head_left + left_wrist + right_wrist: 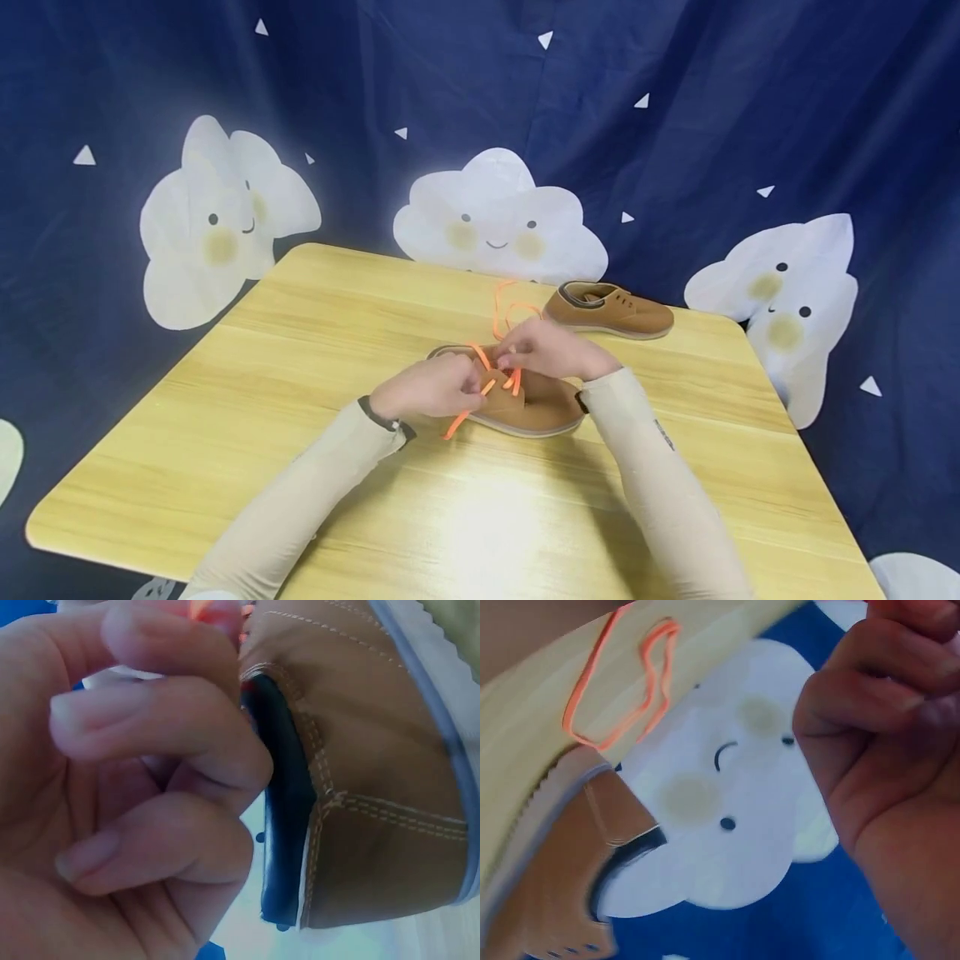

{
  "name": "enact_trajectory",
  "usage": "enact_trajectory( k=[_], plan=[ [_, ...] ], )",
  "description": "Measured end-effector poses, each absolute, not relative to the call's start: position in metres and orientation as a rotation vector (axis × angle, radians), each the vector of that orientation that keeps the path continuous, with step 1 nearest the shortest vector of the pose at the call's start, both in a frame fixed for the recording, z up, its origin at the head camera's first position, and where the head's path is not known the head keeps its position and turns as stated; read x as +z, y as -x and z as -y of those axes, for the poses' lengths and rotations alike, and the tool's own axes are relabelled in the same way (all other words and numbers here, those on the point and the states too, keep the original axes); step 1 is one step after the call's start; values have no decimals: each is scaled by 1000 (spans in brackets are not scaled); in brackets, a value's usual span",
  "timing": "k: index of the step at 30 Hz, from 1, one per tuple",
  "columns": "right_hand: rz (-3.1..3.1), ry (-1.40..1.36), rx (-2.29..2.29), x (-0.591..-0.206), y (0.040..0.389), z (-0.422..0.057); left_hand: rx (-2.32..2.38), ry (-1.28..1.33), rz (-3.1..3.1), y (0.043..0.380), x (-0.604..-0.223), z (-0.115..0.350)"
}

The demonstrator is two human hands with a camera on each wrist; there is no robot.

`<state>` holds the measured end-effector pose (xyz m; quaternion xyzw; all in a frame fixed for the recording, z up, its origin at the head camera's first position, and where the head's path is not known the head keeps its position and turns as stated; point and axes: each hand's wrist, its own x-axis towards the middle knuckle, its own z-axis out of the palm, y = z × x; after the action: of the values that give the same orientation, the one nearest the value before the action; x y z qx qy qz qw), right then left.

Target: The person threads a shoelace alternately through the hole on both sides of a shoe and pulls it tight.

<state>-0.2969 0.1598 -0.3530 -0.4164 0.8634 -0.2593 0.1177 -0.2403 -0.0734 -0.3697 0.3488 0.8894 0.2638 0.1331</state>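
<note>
A brown lace-up shoe (551, 407) lies on the table, its toe to the right, with a bright orange shoelace (454, 427) through its eyelets. My left hand (431, 387) is at the shoe's near side, fingers curled, pinching the lace, whose end hangs below it. In the left wrist view the curled fingers stand beside the shoe's dark-lined collar (281, 787). Over the eyelets, my right hand (553, 348) pinches the lace between thumb and forefinger; its fingertips are partly hidden. Loose lace (581, 697) loops across the table beyond that hand.
A second brown shoe (626, 318) stands at the table's back right, with no lace seen in its eyelets. The wooden table (247, 375) has rounded corners. Behind it hangs a dark blue curtain (465, 75) with smiling white clouds.
</note>
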Motion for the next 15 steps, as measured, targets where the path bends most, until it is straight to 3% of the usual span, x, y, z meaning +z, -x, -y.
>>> enact_trajectory(
  k=[6,15],
  plan=[
    [-2666,813,-863,-373,276,-196,739,-1013,-2531,243,-368,72],
    [-2504,721,-739,-399,268,-190,734,-1045,-2478,240,-367,77]
  ],
)
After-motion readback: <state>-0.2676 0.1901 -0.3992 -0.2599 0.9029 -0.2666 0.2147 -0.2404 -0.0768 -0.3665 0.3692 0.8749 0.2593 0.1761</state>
